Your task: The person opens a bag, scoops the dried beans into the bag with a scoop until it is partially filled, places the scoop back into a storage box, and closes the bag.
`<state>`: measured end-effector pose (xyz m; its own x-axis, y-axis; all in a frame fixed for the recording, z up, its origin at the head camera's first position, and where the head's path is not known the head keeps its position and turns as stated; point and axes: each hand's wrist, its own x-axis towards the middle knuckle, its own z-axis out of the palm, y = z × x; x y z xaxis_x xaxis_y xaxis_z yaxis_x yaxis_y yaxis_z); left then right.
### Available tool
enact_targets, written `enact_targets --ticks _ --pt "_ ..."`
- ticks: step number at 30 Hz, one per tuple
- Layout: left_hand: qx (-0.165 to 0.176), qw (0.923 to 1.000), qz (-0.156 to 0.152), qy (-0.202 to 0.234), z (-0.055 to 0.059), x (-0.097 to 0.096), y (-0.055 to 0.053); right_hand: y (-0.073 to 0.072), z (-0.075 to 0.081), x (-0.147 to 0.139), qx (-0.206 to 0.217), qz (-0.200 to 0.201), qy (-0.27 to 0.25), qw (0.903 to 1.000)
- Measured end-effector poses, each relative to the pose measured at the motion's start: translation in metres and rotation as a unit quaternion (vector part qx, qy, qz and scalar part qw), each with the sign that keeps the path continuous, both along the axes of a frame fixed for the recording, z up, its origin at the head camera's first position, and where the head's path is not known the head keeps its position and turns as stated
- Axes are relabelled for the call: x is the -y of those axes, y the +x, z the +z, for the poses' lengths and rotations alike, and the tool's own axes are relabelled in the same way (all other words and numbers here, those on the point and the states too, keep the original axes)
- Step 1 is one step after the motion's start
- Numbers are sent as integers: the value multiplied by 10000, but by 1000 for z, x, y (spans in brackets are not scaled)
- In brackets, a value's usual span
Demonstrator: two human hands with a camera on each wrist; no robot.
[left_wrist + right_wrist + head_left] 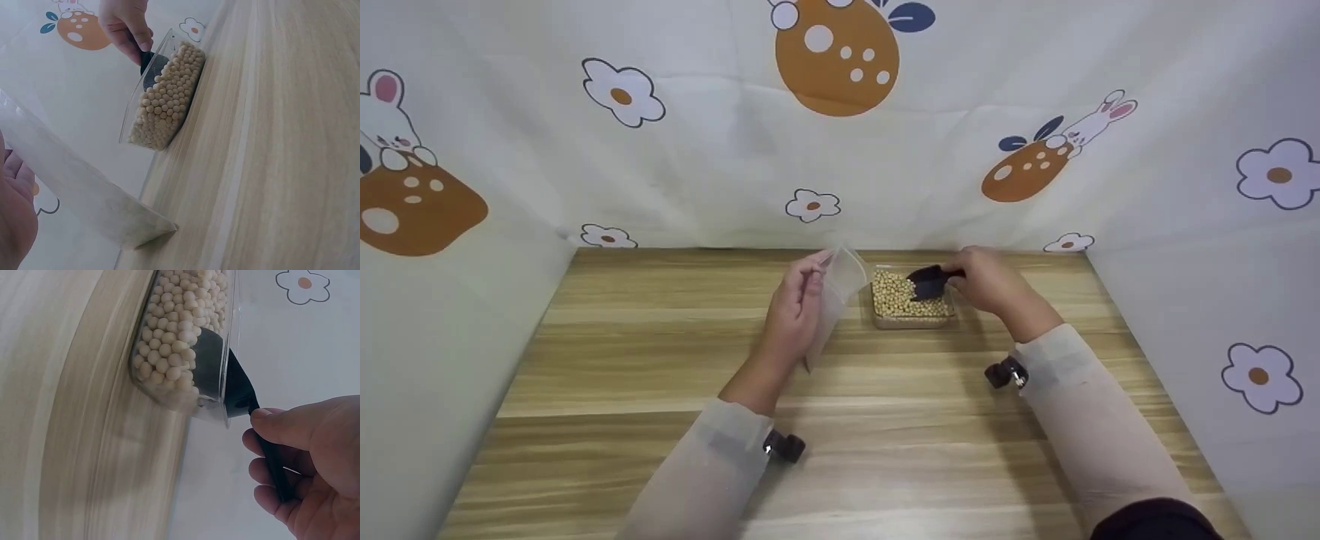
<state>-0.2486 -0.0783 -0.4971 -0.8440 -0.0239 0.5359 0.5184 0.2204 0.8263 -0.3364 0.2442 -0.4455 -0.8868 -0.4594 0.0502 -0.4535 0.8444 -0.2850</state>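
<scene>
My right hand [988,283] grips the handle of a black scoop [930,283], thumb on top and fingers curled round it, as the right wrist view shows. The scoop's blade dips among pale round soybeans [169,326] in a clear plastic box [911,323]. To the left of the box, my left hand [795,304] holds a translucent bag [832,300] by its upper edge. The bag's mouth gapes toward the box, and its lower end touches the table in the left wrist view. Most of the left fingers are out of sight in that view.
A wood-grain table [660,345] lies under everything. Pale cloth walls [720,165] printed with flowers, rabbits and orange fruit rise at the back and both sides, close behind the box. Each sleeve carries a small black wrist camera [1006,372].
</scene>
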Motion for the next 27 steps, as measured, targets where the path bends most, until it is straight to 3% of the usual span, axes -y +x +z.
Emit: enact_targets --ticks 13,27 --pt "26 10000 -37 -64 0 0 0 1 -17 -1 342 -211 -334 9986" --pt "121 9999 -48 -9 -1 0 0 3 -23 5 301 -265 -454 9982"
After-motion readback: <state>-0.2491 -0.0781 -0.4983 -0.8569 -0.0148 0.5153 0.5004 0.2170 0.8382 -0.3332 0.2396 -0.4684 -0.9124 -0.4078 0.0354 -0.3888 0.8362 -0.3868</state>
